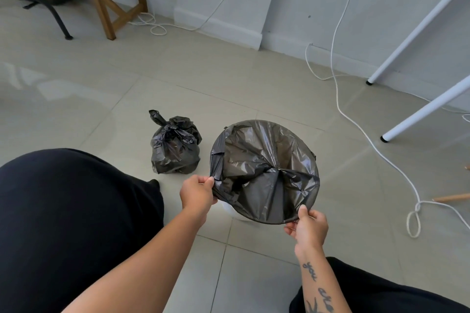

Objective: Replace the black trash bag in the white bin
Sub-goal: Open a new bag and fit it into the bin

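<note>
Fresh black bag (264, 173) spans the mouth of the white bin (230, 209) at centre. Left hand (197, 192) and right hand (309, 226) each pinch its near edge — tied full bag (174, 146) stands just left.

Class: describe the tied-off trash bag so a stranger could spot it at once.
Find the white bin, its mouth covered by a black liner. On the tiles left of it sits the tied-off trash bag: knotted shut, bulging, untouched.

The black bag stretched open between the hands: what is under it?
Only a small white piece of the bin shows below the edge of the black bag, beside the left hand. The bag covers the bin's rim and inside.
</note>
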